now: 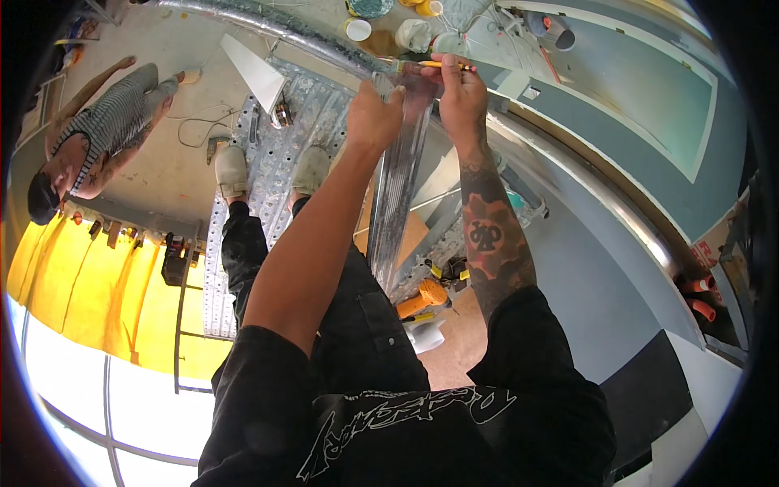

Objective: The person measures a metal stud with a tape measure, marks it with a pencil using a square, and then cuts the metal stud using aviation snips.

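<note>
A yellow-orange pencil (446,65) is pinched in the fingers of my right hand (461,97), pointing left. Just left of it my left hand (375,118) is closed beside the upper end of a shiny metal profile (398,195). A small greyish piece shows by its fingers, too little to name. The profile runs down between my forearms toward my body. Behind both hands passes a long silvery pipe-like bar (284,31), coming from the upper left.
I stand on a perforated metal platform (284,89), with a white angular piece (253,71) at its far end. Below right are an orange power drill (423,299) and cardboard. Buckets (357,30) stand on the floor ahead. Another person (105,138) is at the left. Grey panels (617,105) rise at right.
</note>
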Action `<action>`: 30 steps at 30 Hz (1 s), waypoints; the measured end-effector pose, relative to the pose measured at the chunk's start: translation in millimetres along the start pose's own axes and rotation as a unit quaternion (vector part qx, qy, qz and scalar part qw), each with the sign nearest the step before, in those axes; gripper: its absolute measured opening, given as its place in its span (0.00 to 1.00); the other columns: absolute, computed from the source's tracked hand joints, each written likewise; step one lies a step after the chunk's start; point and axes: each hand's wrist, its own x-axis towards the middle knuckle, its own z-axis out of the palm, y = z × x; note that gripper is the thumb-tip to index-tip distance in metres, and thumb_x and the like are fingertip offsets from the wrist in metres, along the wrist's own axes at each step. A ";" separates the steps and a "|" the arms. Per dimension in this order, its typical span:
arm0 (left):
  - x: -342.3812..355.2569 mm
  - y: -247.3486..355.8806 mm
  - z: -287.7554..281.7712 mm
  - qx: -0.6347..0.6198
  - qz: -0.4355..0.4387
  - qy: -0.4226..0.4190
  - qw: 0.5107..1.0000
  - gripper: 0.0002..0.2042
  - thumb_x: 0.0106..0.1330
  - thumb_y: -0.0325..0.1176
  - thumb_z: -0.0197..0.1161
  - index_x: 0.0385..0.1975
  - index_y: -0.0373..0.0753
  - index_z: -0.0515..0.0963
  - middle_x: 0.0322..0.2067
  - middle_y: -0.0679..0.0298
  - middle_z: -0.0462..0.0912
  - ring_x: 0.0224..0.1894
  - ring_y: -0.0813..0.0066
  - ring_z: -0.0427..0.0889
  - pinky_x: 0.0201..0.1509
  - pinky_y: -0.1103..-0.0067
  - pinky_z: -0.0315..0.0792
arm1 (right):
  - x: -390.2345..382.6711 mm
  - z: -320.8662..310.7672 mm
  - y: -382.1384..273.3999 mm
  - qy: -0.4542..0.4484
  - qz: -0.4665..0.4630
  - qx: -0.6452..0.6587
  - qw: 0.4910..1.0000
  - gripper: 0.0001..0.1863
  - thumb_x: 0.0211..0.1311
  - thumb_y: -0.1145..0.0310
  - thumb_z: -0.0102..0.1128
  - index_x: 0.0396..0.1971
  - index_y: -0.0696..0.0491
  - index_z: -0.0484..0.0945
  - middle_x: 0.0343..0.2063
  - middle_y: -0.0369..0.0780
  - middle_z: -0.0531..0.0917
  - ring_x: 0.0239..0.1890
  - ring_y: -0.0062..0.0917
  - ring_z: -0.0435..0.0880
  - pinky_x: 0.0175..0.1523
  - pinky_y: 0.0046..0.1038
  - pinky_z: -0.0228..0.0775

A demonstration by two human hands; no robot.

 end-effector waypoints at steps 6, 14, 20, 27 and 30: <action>0.4 3.1 -0.8 0.013 0.002 0.004 1.000 0.25 0.65 0.46 0.68 0.48 0.26 0.75 0.44 0.35 0.83 0.51 0.37 0.82 0.56 0.57 0.74 | -3.9 0.4 -0.5 0.005 -0.026 -0.038 0.999 0.23 0.80 0.52 0.48 0.48 0.57 0.82 0.34 0.41 0.89 0.40 0.25 0.87 0.48 0.26 0.76; 2.2 0.6 7.9 0.011 -0.016 0.010 1.000 0.27 0.64 0.45 0.68 0.51 0.26 0.74 0.46 0.34 0.82 0.52 0.36 0.81 0.58 0.56 0.73 | -7.9 -1.7 -7.5 0.007 -0.016 -0.016 1.000 0.21 0.81 0.57 0.47 0.50 0.62 0.79 0.37 0.43 0.87 0.43 0.24 0.86 0.54 0.26 0.76; 4.8 -5.2 10.7 0.011 -0.004 0.042 0.999 0.25 0.64 0.44 0.69 0.49 0.26 0.76 0.45 0.36 0.83 0.52 0.38 0.82 0.57 0.57 0.73 | -13.4 -0.6 -9.8 0.017 0.005 0.016 1.000 0.21 0.81 0.58 0.48 0.50 0.62 0.79 0.38 0.43 0.87 0.44 0.24 0.86 0.55 0.25 0.75; 4.4 0.7 6.9 0.006 -0.016 -0.001 1.000 0.27 0.65 0.44 0.67 0.51 0.24 0.73 0.48 0.33 0.81 0.55 0.36 0.80 0.60 0.57 0.72 | -12.1 -4.6 -4.6 0.008 0.012 0.006 1.000 0.19 0.79 0.60 0.51 0.50 0.62 0.79 0.39 0.43 0.87 0.46 0.23 0.86 0.56 0.24 0.75; 5.7 -0.8 7.0 0.003 -0.013 0.000 1.000 0.27 0.65 0.44 0.67 0.50 0.24 0.73 0.47 0.33 0.81 0.54 0.36 0.80 0.60 0.57 0.72 | -9.9 -2.3 1.5 0.017 0.001 0.001 1.000 0.19 0.78 0.58 0.53 0.48 0.60 0.81 0.36 0.42 0.89 0.41 0.22 0.88 0.48 0.24 0.77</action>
